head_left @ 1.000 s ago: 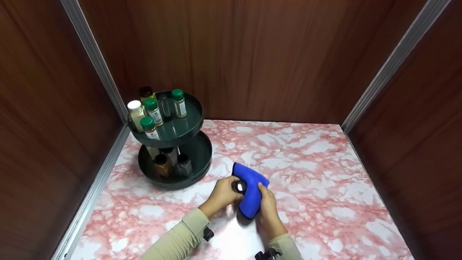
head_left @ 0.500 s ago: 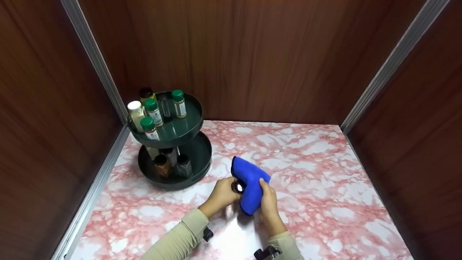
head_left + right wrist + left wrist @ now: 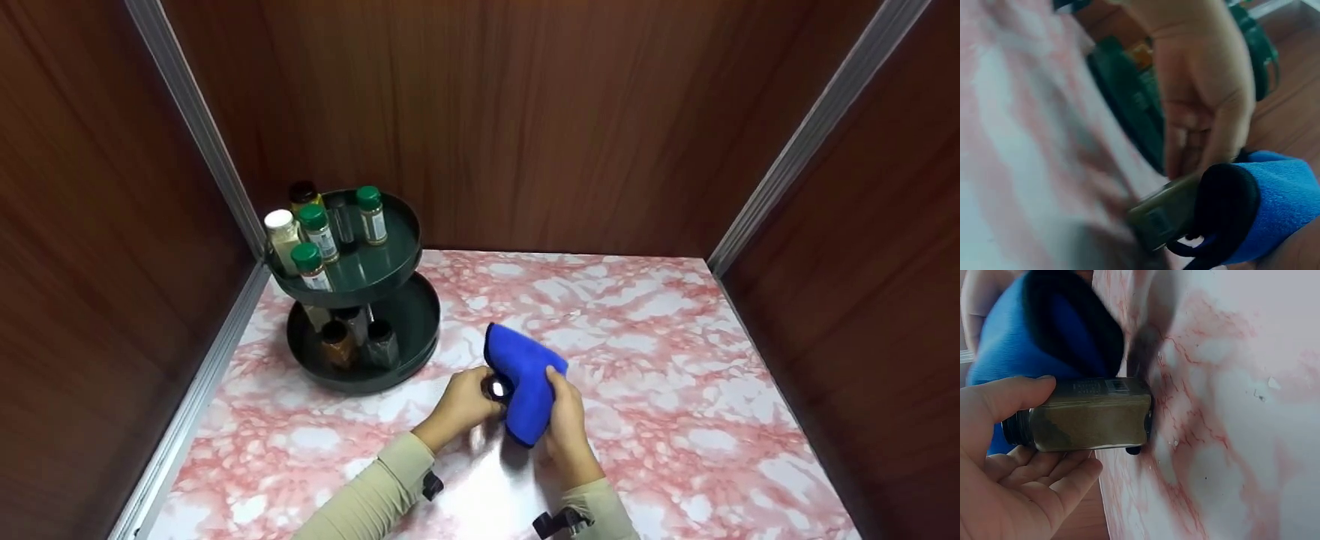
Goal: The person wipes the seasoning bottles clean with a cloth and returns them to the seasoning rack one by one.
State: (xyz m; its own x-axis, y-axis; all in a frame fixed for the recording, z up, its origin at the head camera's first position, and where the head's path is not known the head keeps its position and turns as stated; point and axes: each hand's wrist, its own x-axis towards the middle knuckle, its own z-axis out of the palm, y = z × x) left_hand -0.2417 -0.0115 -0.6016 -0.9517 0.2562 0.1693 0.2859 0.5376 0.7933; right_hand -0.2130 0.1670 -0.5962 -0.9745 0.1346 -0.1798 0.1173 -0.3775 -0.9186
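My left hand (image 3: 463,401) holds a square spice jar (image 3: 1095,419) with a black lid and brownish-green powder in it. In the left wrist view the thumb lies along one side of the jar and the fingers along the other. My right hand (image 3: 568,420) grips a folded blue cloth (image 3: 529,375) with black edging, its thumb on top. The cloth lies against the jar's right side in the head view, and part of it hides the jar in the right wrist view. Both hands are just above the marbled table.
Left of the hands stands a dark green two-tier round rack (image 3: 367,281). Green-capped jars (image 3: 374,217) and a white-capped jar (image 3: 283,238) stand on its upper tier, and dark-lidded jars (image 3: 339,345) on the lower. Brown wood-look panels (image 3: 510,127) enclose the pink-and-white table (image 3: 622,315).
The blue cloth first shifts away from me, then slightly right, together with my right hand. My left hand and the jar stay nearly in place.
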